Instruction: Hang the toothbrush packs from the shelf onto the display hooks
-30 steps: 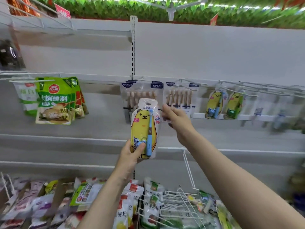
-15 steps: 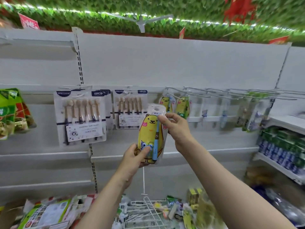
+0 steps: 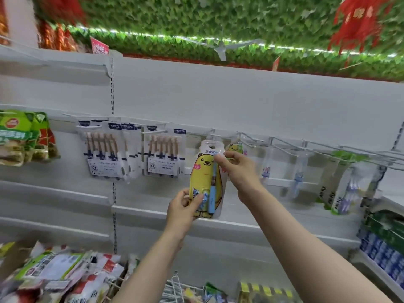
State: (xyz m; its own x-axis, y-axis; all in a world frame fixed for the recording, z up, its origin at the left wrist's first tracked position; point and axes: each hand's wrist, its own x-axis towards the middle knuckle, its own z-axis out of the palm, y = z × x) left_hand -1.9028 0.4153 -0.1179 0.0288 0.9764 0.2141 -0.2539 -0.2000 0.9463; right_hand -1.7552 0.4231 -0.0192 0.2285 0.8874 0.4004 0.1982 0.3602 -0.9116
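Both hands grip one toothbrush pack (image 3: 206,182), a glossy clear blister over a yellow cartoon-bear card with a slim blue brush sealed down its right side. The left hand (image 3: 182,212) holds the pack's lower left corner, thumb laid across the front by the blue print, fingers curled behind. The right hand (image 3: 237,169) pinches the upper right edge between thumb and forefinger, just beside the pack's rounded white header. That header, with its oval hanging slot, sits right at a thin white wire display hook (image 3: 213,133) jutting from the back panel; whether the slot is already over the wire cannot be told. Both forearms reach up and forward from the lower edge of the view, the right one crossing in from the right with its wrist bent inward.

A second bear pack (image 3: 235,148) hangs just behind the right hand. To the left hang two flat clear multi-brush packs (image 3: 165,153) of tan-handled brushes with white labels. To the right, long wire hooks (image 3: 317,147) carry blurred clear and green packs. Green foil snack bags (image 3: 20,136) hang at the far left, and crumpled packets (image 3: 56,276) lie heaped at the bottom left.
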